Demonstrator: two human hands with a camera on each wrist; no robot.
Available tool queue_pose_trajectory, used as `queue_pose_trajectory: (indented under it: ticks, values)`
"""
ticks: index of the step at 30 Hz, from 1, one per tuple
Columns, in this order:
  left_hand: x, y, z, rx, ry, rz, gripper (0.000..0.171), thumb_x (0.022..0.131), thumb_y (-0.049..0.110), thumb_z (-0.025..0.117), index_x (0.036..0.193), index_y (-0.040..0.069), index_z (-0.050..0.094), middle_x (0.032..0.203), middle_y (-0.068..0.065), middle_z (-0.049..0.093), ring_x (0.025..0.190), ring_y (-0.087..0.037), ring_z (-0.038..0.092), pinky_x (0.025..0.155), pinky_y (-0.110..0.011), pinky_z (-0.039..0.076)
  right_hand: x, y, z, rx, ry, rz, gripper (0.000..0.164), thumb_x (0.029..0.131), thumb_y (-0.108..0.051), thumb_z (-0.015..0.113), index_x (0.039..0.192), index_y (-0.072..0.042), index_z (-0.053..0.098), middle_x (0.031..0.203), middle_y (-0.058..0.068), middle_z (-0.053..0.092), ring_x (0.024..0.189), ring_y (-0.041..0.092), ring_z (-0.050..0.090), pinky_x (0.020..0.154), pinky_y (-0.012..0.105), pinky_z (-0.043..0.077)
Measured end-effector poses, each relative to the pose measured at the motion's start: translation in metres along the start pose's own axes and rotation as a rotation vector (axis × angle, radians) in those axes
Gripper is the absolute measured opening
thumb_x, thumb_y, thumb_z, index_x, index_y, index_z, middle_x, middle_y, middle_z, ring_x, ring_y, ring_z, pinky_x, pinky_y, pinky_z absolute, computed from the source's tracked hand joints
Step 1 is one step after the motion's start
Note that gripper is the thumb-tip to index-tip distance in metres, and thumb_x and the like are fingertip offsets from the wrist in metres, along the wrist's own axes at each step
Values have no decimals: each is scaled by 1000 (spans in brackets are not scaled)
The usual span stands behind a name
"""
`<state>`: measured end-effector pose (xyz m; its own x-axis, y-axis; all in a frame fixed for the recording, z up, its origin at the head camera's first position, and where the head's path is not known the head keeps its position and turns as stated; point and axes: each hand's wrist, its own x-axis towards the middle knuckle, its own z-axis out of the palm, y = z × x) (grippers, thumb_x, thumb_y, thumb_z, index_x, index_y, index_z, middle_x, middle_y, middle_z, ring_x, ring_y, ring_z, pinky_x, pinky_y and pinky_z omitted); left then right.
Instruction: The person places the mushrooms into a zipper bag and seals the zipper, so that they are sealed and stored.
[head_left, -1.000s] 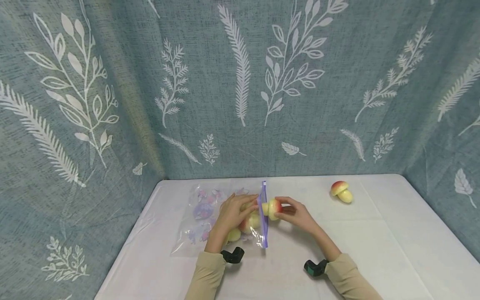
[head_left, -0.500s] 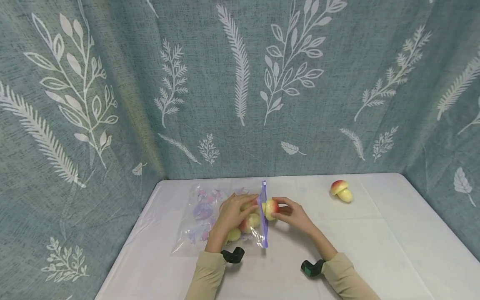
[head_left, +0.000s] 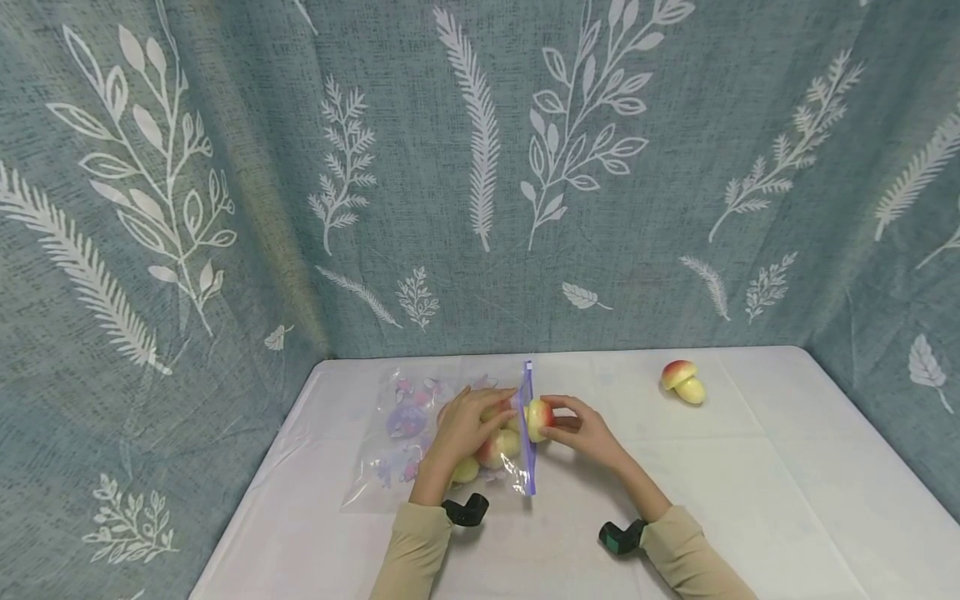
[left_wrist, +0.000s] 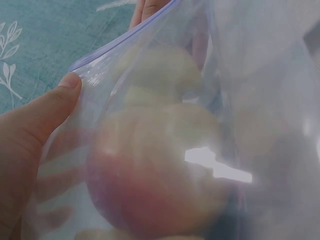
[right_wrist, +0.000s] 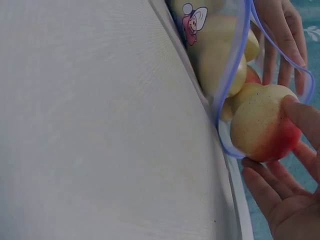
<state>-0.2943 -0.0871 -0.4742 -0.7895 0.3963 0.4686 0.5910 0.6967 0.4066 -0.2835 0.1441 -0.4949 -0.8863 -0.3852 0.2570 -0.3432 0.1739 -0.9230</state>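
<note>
A clear zip bag with purple edging and printed pictures lies on the table's left half, several yellow-and-red toy mushrooms inside it. My left hand holds the bag near its mouth; in the left wrist view its thumb rests at the purple zip edge, and its other fingers show through the plastic. My right hand grips another toy mushroom by its red-tinted cap, its stem end within the bag's opening. In the right wrist view this mushroom is between thumb and fingers.
One more toy mushroom lies alone at the back right of the white table. A teal leaf-patterned curtain hangs behind and along both sides. Black wrist-worn devices sit below each hand.
My right hand has moved slightly left, bringing the toy mushroom's stem further into the bag's mouth. The left hand and the bag have hardly moved.
</note>
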Motion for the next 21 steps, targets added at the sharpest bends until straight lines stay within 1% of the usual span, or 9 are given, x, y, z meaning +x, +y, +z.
queue_pose_trajectory:
  ticks: [4, 10, 14, 18, 21]
  values:
    - [0, -1, 0, -4, -10, 4, 38, 89, 39, 59, 122, 22, 62, 116, 4, 66, 114, -15, 57, 110, -50, 27, 0, -2, 2, -3, -8, 5, 52, 83, -3, 67, 131, 5, 46, 126, 27, 48, 107, 42, 57, 86, 27, 52]
    - [0, -2, 1, -28, -7, 21, 38, 89, 39, 59, 122, 21, 62, 118, 3, 65, 115, -17, 56, 108, -54, 29, -2, -5, 4, -92, -2, -26, 50, 83, -5, 68, 128, 4, 49, 123, 25, 53, 104, 39, 59, 86, 33, 53]
    - [0, -2, 1, -33, -4, 23, 37, 89, 39, 59, 121, 21, 63, 118, 3, 65, 115, -17, 56, 108, -54, 29, -3, -6, 4, -129, 0, -18, 50, 83, -9, 69, 128, 2, 50, 122, 23, 55, 104, 37, 59, 86, 36, 53]
    - [1, -2, 1, -33, -5, 30, 37, 89, 38, 60, 121, 20, 63, 117, 3, 65, 114, -17, 57, 107, -54, 29, -2, -6, 5, -140, -5, -9, 48, 83, -11, 69, 127, 0, 52, 121, 21, 57, 104, 35, 59, 85, 36, 53]
    - [1, -2, 0, -32, -8, 37, 37, 89, 38, 60, 121, 20, 63, 117, 2, 65, 114, -18, 57, 107, -55, 29, -2, -4, 5, -133, -12, -17, 47, 83, -9, 69, 126, 2, 52, 119, 22, 58, 103, 36, 60, 85, 35, 53]
